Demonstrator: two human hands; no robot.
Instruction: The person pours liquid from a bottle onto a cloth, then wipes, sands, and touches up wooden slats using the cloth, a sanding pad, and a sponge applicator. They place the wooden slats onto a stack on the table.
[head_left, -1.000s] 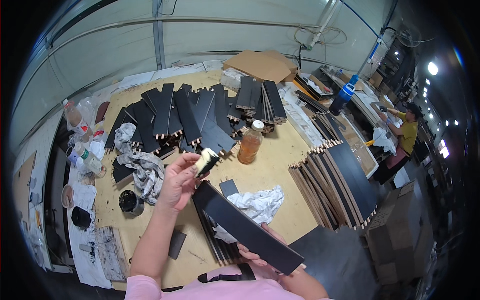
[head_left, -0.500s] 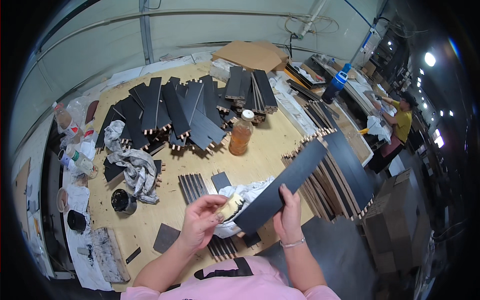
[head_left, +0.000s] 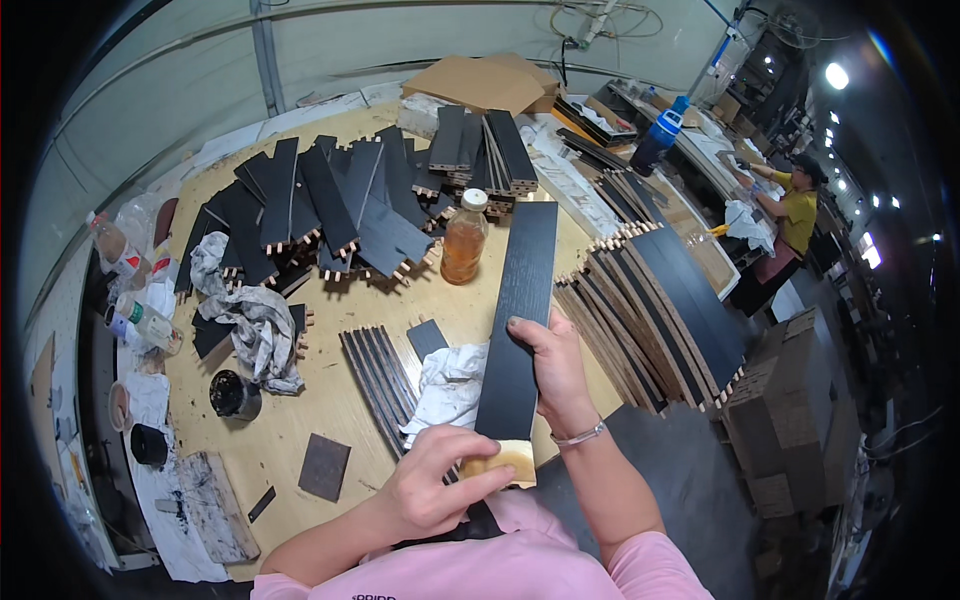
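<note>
My right hand grips a long black wooden board by its right edge, thumb on its face. The board is held up over the table, its length running away from me. In my left hand, a pale yellow sponge is pressed to the near end of the board. A crumpled white rag lies just left of the board, next to a row of narrow black slats. An open jar of black paint or stain stands further left.
Dowel-ended black boards are heaped at the back; more stand stacked at right. A bottle of amber liquid stands mid-table. A stained grey cloth, a dark square block and plastic bottles are left. A co-worker stands far right.
The board has swung from a slant to nearly straight away from me. My left hand has brought the sponge down onto its near end.
</note>
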